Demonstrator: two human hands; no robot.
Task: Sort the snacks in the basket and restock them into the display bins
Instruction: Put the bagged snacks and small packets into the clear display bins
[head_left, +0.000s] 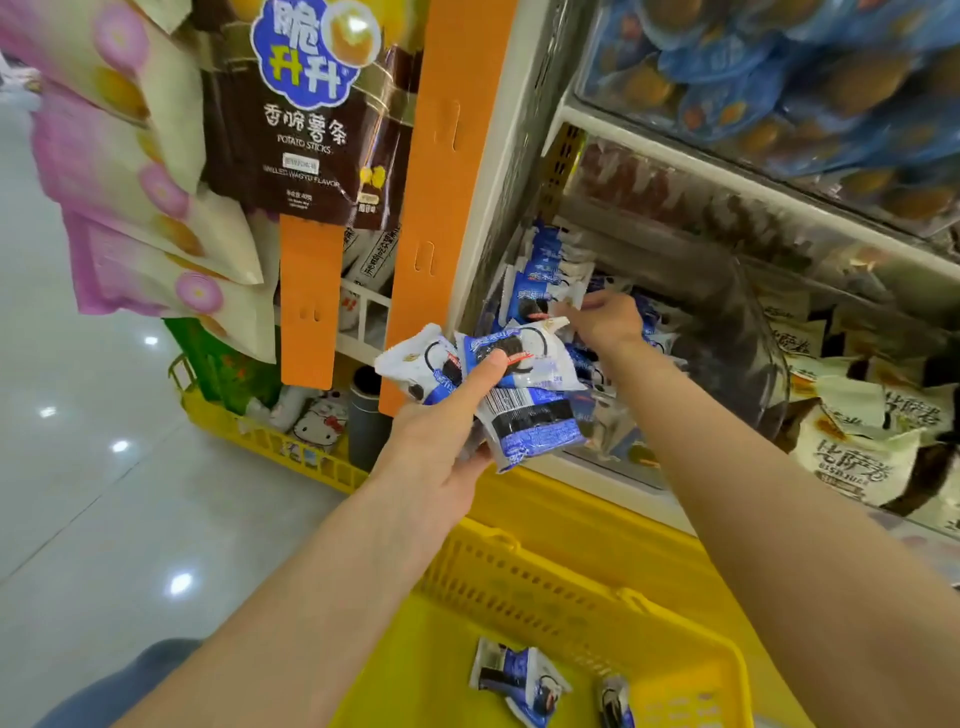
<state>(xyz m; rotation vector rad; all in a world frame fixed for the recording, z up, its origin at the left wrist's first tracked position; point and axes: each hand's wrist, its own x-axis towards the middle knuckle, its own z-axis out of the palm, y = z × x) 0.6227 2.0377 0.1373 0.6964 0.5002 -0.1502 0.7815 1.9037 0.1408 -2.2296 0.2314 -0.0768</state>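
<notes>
Left hand (436, 441) clamps fanned cookie packs (524, 395), long axes pointing at the bin (753, 332). Right hand (605, 317) pinches one upright-ish pack (540, 291).

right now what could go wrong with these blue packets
1. The left hand grips several blue packets in a loose fan; one could slip and miss the yellow basket.
2. The right hand, reaching into the clear bin, could topple the upright packets there.

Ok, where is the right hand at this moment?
In the head view the right hand is right of centre, inside the clear display bin, pinching a blue-and-white packet just above the bundle of packets that the left hand grips.
</notes>
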